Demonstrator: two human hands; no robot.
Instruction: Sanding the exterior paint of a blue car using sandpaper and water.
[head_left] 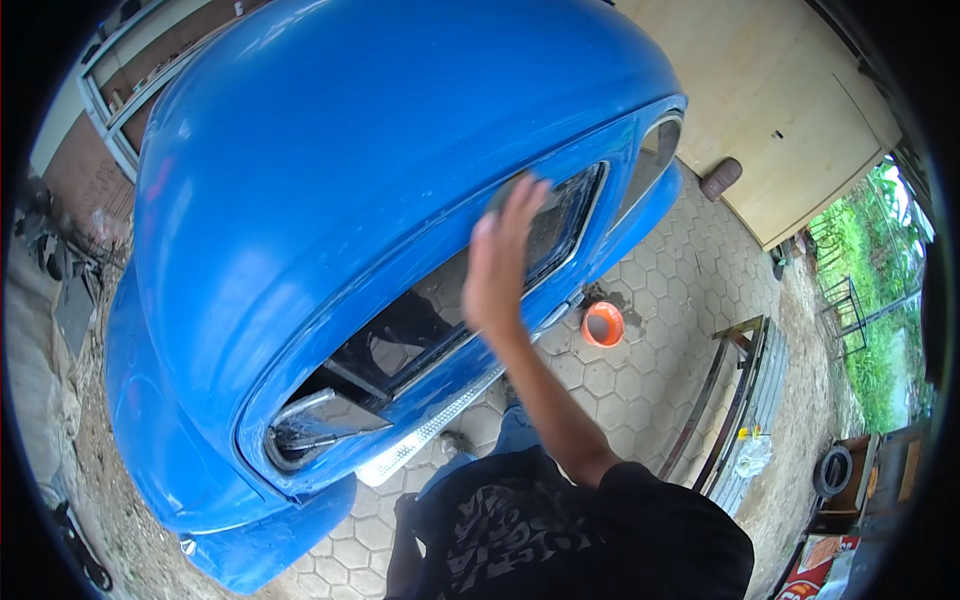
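Observation:
My right hand is raised over the side of a blue rounded car, near the roof edge above the side windows. Its fingers point away from me and are slightly smeared by motion. A small dark grey pad shows between the thumb and fingers, held against or just above the blue paint; contact cannot be made out. Below the hand is the dark side window, and a small vent window stands tilted outward at its near end. Part of my left arm hangs low beside my dark shirt; its hand is not visible.
An orange bucket with greyish contents stands on hexagonal paving beside wet patches. A metal frame and corrugated sheet lie to the right. Farther back are a wooden panel and a brown object. A tyre sits far right.

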